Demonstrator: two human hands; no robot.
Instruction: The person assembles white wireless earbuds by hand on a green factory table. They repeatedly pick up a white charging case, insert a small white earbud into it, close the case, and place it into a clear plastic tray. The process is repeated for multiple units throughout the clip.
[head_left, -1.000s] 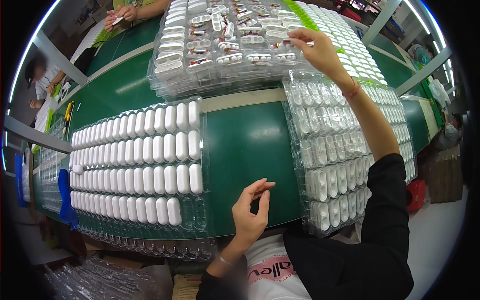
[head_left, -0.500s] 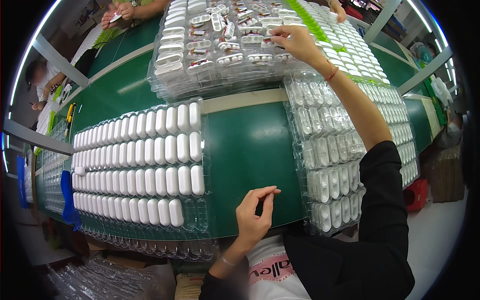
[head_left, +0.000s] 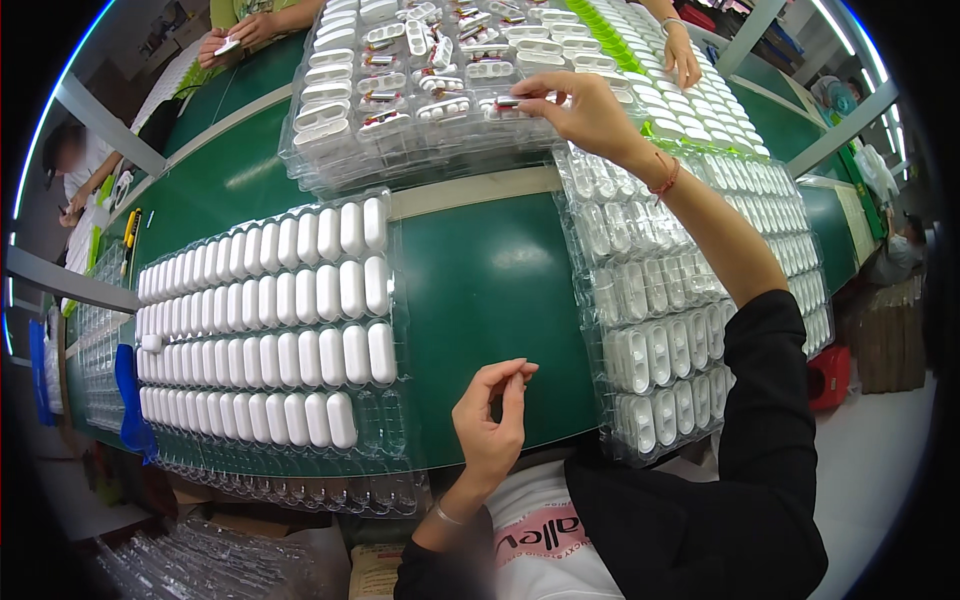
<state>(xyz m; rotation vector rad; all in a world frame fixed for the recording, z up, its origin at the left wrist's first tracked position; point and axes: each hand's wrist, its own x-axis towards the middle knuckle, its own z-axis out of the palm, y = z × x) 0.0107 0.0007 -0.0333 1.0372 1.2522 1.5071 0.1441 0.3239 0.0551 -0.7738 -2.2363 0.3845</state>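
Observation:
My right hand [head_left: 575,112] reaches over the stacked clear trays [head_left: 340,165] at the far side, its thumb and forefinger pinched on a small cylindrical part with red wires [head_left: 507,103]. White oblong shells lie around it there, several holding similar wired parts. Above the bare green table, my left hand [head_left: 490,420] has its thumb and fingertips pressed together; whatever may be between them is too small to make out. To its left, rows of white rounded oblong cases [head_left: 330,350] fill a clear tray. On the right are clear trays of open white shells [head_left: 665,350].
A bright green divider strip [head_left: 610,40] separates the far trays from rows of white shells [head_left: 700,105]. A co-worker's hand [head_left: 682,55] hovers over those; another person's hands [head_left: 240,35] hold a white piece. A red bin [head_left: 828,378] stands beyond the right trays.
My right hand has come nearer and slightly left, down to the near row of the far tray. My left hand has shifted slightly left. The co-worker's hand at far right extends lower.

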